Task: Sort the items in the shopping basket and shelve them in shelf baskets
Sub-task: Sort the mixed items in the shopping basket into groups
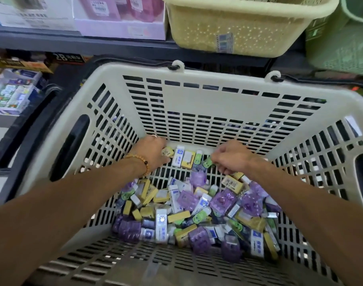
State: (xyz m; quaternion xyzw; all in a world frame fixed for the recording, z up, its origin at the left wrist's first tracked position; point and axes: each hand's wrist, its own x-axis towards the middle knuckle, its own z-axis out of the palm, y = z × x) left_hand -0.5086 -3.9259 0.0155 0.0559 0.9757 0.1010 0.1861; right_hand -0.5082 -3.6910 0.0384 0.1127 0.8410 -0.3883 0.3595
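Both arms reach down into one cream shopping basket (197, 96) with slotted walls. At its far end, the left hand (153, 150) has its fingers curled over a small yellow packet (167, 152) lying by the far wall. The right hand (231, 156) pinches a green-faced packet (207, 162) between thumb and fingers. A beaded bracelet (140, 161) circles the left wrist.

Between the two hands lie three loose packets in a row: one white and blue (179, 157), one yellow (188, 159), one green-topped (197, 162). Nearer the person sits the main heap of small packets (197, 213) in purple, yellow, white-and-blue and green (too many and too jumbled to count each colour), spread across the near half of the basket floor.

On the shelf beyond stand two shelf baskets: one pale yellow (238, 32) and, just beside it on the right, one pale green (341, 42). Left of them sit two boxes, one white (32, 15) and one pink (122, 21).
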